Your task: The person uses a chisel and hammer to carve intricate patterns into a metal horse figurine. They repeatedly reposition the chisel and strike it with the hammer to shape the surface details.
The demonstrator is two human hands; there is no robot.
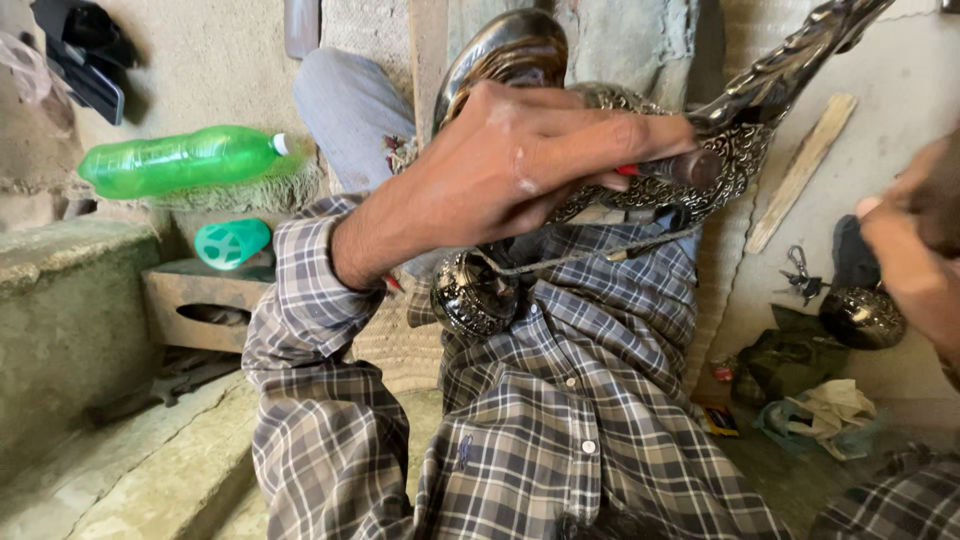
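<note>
The left hand (520,165) is closed in a grip around a dark, rounded tool handle (685,170), fingers wrapped over it and the thumb stretched along its side, pressing it against the large ornate vessel of dark embossed metal (700,150) that rests across the person's lap over a grey-and-white plaid shirt (560,400). The vessel's polished rounded body (505,50) rises behind the left hand, its curved leaf-patterned spout (800,55) runs up toward the upper right, and its engraved ball-shaped foot (472,295) hangs just below the left wrist. A thin chain (590,255) trails beneath the vessel's belly. The right hand (915,250) shows only partly at the right edge of the view, blurred, well apart from the vessel; whether it is spread or closed I cannot tell. Below that hand, right of the vessel, a round engraved metal lid (862,317) lies on the floor beside a bunch of keys (800,278) and crumpled rags (830,410). Left of the vessel, a green plastic bottle (180,160) lies on its side on a ledge.
</note>
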